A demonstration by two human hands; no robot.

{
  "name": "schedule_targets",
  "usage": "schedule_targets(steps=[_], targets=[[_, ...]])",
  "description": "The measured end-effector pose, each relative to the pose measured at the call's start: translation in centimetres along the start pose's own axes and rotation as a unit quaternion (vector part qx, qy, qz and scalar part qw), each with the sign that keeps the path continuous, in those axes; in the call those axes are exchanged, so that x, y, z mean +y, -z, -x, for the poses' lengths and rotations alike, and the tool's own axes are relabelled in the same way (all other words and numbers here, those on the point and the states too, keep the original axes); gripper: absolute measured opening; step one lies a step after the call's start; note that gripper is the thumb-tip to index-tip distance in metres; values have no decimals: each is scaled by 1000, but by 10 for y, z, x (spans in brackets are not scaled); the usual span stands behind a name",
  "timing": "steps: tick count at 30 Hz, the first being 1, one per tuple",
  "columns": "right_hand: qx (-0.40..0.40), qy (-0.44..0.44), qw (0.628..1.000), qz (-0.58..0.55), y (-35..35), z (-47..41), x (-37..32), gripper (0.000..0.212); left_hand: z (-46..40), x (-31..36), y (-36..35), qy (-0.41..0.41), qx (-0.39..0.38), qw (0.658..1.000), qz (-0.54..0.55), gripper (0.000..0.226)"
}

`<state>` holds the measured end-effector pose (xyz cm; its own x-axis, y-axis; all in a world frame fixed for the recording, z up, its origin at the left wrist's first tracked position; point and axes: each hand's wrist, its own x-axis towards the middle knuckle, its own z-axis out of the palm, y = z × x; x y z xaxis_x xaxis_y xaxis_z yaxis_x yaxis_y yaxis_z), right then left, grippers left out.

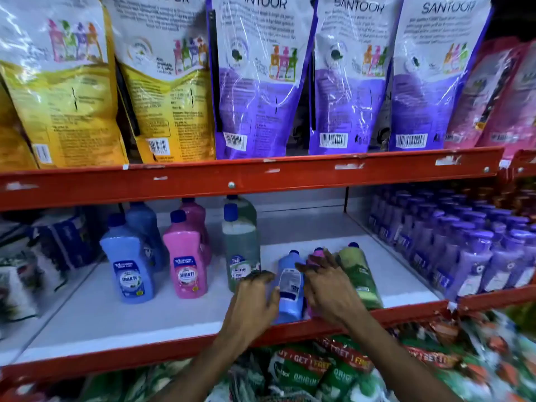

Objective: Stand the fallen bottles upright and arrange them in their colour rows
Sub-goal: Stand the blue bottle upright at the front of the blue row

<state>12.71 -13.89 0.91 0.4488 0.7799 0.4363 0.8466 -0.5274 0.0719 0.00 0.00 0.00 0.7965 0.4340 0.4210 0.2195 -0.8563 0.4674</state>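
On the white shelf (87, 314), far left, an upright blue bottle (129, 261) stands at the front with a second blue bottle (143, 227) behind it. Just right, an upright pink bottle (185, 262) fronts another pink bottle (195, 216). Next row: an upright green bottle (241, 250) with a further green bottle (242, 207) behind. All carry dark blue caps.

Right of the green row, three bottles lie on their sides near the shelf's front edge, caps pointing to the back. Fallen blue bottle (290, 288): back label up. Left hand (255, 297) rests against its left side, thumb on the bottle beside the label, fingers curled loosely; the hand is not wrapped around the bottle, and a firm grip cannot be confirmed. Fallen pink bottle (317, 253): mostly hidden under the right hand (327, 288), which lies palm-down over it with fingers spread toward the cap; whether it is grasped cannot be told. Fallen green bottle (359, 280): touching the right hand's outer edge.

Far right, massed purple pump bottles (464, 242). Above, on the red shelf rail (261, 175), yellow and purple Santoor refill pouches (261, 76).
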Motion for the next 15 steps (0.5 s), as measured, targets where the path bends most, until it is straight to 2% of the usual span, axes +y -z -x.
schedule_targets(steps=[4, 6, 9, 12, 13, 15], targets=[[-48, -43, 998, -11, -11, 4, -6, 26, -30, -1, -14, 160, -143, 971, 105, 29], [-81, -43, 996, -6, -16, 3, -6, 31, -44, -2, -20, 199, -172, 956, 128, 37], [-94, -52, 994, -16, -19, 4, -4, 39, -55, -2, -26, 281, -200, 913, 220, 48], [-96, -49, 994, -33, -21, 6, -4, 40, -62, 1, -26, 335, -222, 857, 323, 26], [-91, -53, 993, -51, -21, 7, -4, 38, -63, 4, -25, 341, -220, 849, 338, 20], [-59, -67, 991, -99, -21, 9, -6, 29, -63, 7, -25, 347, -192, 851, 344, 25]])
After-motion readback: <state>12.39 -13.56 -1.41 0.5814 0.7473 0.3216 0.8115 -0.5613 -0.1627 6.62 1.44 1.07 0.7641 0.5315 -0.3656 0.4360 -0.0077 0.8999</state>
